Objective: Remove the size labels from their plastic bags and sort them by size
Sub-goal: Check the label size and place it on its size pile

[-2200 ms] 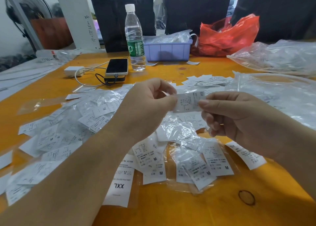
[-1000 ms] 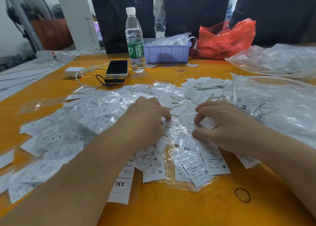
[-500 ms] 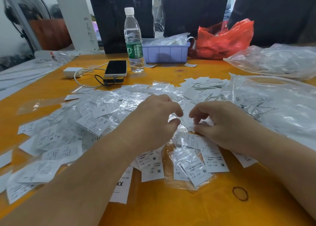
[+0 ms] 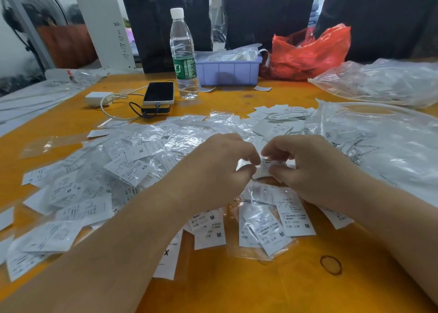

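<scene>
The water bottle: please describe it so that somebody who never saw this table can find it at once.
Look at the far side of the orange table, in front of the dark curtains. There, between the phone and the lilac plastic bin, stands the water bottle. It is the only tall, upright, clear thing there, with a white cap and a green label.

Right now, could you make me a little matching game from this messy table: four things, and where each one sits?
Things:
1. clear plastic water bottle
2. black smartphone
3. red plastic bag
4. lavender plastic bin

Places:
A. far right of the bin
B. lying on a black power bank
C. standing just right of the phone
D. between bottle and red bag

Pairs: 1-C, 2-B, 3-A, 4-D
</scene>
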Motion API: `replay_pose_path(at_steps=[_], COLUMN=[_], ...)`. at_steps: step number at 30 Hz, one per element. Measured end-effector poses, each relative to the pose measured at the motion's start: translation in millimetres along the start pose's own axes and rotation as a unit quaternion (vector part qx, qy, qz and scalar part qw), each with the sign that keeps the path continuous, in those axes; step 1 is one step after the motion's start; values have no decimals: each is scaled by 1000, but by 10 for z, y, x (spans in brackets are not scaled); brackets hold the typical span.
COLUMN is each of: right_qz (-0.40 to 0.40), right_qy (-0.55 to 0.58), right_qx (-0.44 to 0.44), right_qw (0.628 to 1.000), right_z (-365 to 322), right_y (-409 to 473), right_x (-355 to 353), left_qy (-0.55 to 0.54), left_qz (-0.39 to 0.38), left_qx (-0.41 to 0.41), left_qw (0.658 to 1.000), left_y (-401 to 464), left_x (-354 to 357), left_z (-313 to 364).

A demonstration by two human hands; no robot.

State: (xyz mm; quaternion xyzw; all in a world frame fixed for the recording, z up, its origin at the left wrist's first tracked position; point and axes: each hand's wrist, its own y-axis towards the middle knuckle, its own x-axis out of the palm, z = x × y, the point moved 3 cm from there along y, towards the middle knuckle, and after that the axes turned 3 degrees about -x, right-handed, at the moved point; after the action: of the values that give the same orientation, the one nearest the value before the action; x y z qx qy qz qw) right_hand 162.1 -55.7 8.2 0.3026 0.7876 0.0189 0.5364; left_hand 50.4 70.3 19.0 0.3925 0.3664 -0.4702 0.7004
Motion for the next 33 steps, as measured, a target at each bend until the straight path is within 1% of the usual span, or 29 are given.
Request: replay_pose_path(at_steps=[3, 6, 8, 11, 14, 16, 20, 26, 29, 33], right_qz=[82, 108, 110, 105, 95, 89, 70, 103, 81, 92], right_qy=[48, 69, 80, 101, 122, 136, 191, 213, 227, 231], right_qx=[-38, -86, -101, -105, -109, -109, -81, -29, -40, -47], right_qw=[995, 988, 986, 984, 982, 981, 976, 971, 970, 968], right_z=[-74, -163, -192, -207, -220, -217, -202, -125, -115, -106], right_y=[-17, -41, -52, -62, -75, -68, -68, -38, -22, -27], right_x=[-71, -99, -98, -96, -92, -82, -67, -115, -124, -139], left_qy=[-55, -134, -161, -165, -193, -203, -212, -211, -199, -202], left_qz=[11, 43, 55, 43, 26, 32, 31, 76, 89, 91], left_qx=[-6, -27, -51, -67, -57, -42, -31, -27, -29, -33], left_qw=[998, 990, 984, 983, 979, 978, 976, 974, 975, 975], left_y=[-4, -10, -3, -18, -28, -26, -35, -29, -25, -23], left_x=[9, -27, -43, -44, -25, -26, -32, -88, -108, -135], left_z=[3, 14, 4, 16, 54, 67, 96, 65, 44, 38])
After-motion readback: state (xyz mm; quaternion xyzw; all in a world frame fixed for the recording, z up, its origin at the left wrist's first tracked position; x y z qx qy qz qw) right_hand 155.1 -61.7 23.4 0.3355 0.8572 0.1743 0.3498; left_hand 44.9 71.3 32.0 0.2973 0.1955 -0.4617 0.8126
